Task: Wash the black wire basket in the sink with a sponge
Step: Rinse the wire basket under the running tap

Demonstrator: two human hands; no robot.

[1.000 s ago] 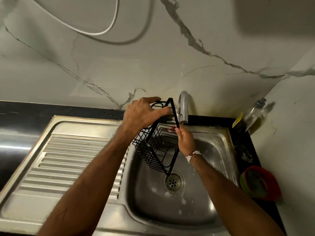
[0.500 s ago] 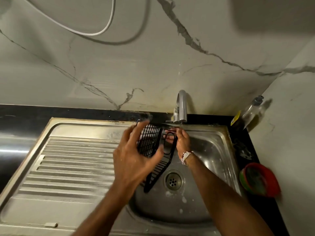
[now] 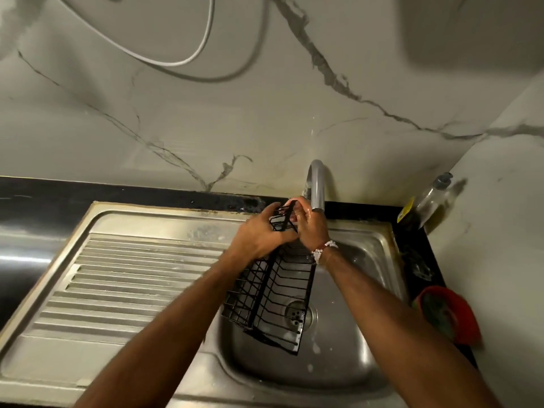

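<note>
Basket (image 3: 273, 293) first, since it's nearest: the black wire thing hangs tilted over the sink (image 3: 294, 375) bowl, low end just above the drain (image 3: 312, 318), top end up under the faucet (image 3: 318, 184). Ribbed drainboard (image 3: 132, 275) sits off to the left. Left hand (image 3: 262, 231) has its fingers curled round the upper frame from the left; right hand (image 3: 309, 225), the one with the white bead bracelet (image 3: 323, 250), grips the same end from the right and looks wet. No sponge in either hand that I can see, so I'd call this rinsing and turning, not scrubbing yet.

To do it well, I'd say: hold the thick frame bar firm with one hand, fetch the sponge with the other, then work along each wire and into the crossings, turning the basket so every face gets a go. Low in the bowl means less splash. Wet wire is probably slippery, so no pinching the thin bits.

Along the right edge of the tabletop (image 3: 117, 192) there's a red bowl (image 3: 468, 319) with something green inside, maybe the scrubber, can't say. Back right corner has a clear bottle (image 3: 432, 195) with a yellow label; writing's too small to read, no brand I can make out. Can't tell if water's running. Behind it all, marbled wall (image 3: 176, 113) with a white cable (image 3: 203, 45) looping across.
</note>
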